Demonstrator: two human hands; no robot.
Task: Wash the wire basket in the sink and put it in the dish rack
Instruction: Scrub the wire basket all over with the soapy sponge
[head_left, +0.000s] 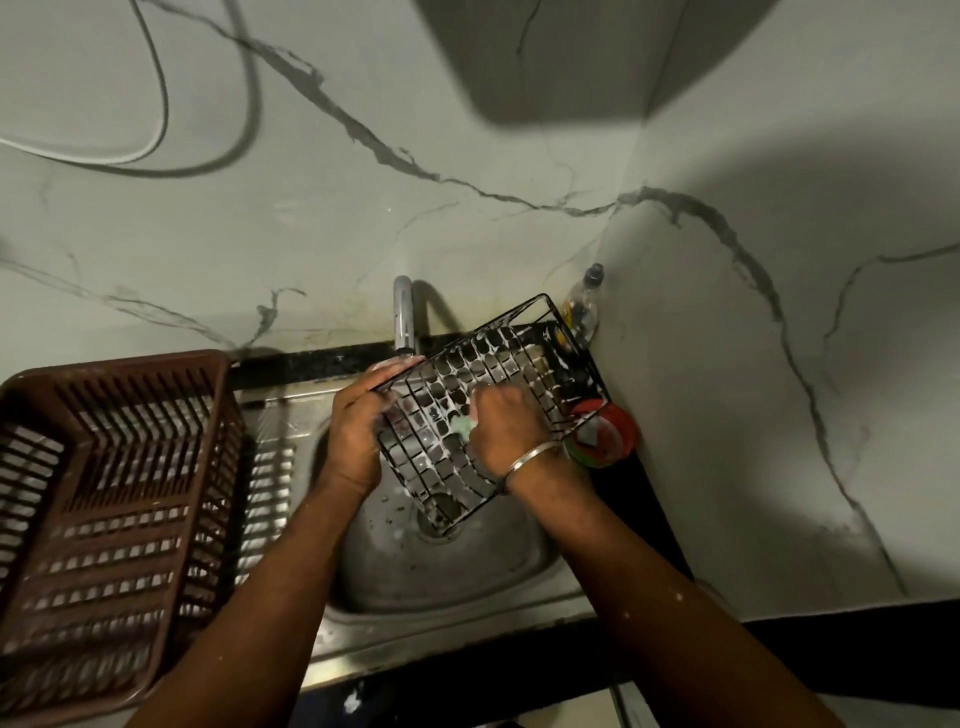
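A black wire basket (519, 358), streaked with white suds, is tilted above the round steel sink (467, 566). My left hand (358, 426) grips its left edge. Inside the basket, my right hand (506, 423) holds a green scrubber (462, 425) pressed against the wire grid. A metal bangle sits on that wrist. The brown plastic dish rack (104, 499) stands to the left of the sink on the drainboard, nothing visible in it.
A chrome tap (404, 317) rises behind the sink, close to the basket's upper left corner. A red and green tub (605, 434) sits at the sink's right under the basket's edge, and a bottle (584, 304) stands in the wall corner. Marble-patterned walls enclose the back and right.
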